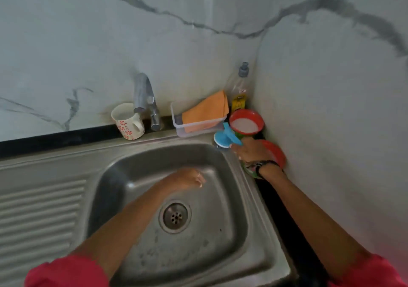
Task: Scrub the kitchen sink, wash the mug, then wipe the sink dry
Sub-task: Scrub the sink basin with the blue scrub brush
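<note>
While left hand [187,179] hangs loose-fingered over one sink [231,238], we log: right hand [251,151] gripping one blue brush [225,135]; one mug [129,121] beside tap [145,99]; one orange cloth [206,110].

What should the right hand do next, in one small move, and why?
Probably lift the blue brush toward the sink basin: the right hand is at its handle on the sink corner, and the left hand hovers open over the basin, holding nothing.

Mug [129,121] behind sink [66,154], left of tap [146,101]
</note>
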{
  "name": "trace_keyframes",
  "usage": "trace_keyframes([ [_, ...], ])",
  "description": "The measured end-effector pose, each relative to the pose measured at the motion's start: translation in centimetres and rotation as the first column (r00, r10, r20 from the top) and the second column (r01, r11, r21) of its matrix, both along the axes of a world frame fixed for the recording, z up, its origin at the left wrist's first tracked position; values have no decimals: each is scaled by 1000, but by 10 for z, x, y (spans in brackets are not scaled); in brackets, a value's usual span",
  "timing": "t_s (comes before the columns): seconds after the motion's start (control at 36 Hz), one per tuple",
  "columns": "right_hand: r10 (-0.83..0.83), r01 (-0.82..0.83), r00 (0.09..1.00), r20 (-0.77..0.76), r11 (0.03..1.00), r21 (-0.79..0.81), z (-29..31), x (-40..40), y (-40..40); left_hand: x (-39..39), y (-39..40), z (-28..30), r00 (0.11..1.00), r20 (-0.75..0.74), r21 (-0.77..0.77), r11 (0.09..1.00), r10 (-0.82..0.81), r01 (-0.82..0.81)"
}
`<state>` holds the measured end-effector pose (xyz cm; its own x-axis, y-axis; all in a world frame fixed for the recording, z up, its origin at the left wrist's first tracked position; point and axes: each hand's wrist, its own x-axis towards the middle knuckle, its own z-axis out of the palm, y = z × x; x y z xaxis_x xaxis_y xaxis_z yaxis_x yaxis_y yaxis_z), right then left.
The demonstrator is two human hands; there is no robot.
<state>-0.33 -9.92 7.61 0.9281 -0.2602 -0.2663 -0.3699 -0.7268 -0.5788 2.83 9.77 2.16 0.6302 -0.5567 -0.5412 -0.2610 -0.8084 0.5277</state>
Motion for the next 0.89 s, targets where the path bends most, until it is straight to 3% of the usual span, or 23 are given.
trace_keyframes([
  [0.11,-126,128,984,128,992,-5,20,37,-32,35,-30,15,976,58,-213,957,212,-195],
  [0.19,-154,159,984,86,986,-59,23,63,-51,57,-55,20,945,22,-302,904,325,-304],
  [0.31,-192,188,981,-34,977,-96,14,89,-66,73,-87,28,955,53,-276,924,290,-265],
  [0.44,-257,254,966,-27,965,-69,-2,104,-66,83,-120,22,961,101,-274,936,256,-221],
  [0.58,-122,120,993,-5,985,-121,-2,108,-54,81,-128,15,927,218,-229,939,306,-256],
  [0.67,-133,127,991,-11,965,-227,-1,109,-57,80,-122,8,928,268,-167,961,259,-220],
  [0.81,-119,125,992,42,968,-219,-8,100,-60,73,-110,3,946,245,-198,966,211,-164],
  [0.89,-91,129,981,170,965,-227,-12,85,-62,67,-92,-2,941,269,-213,965,207,-152],
])
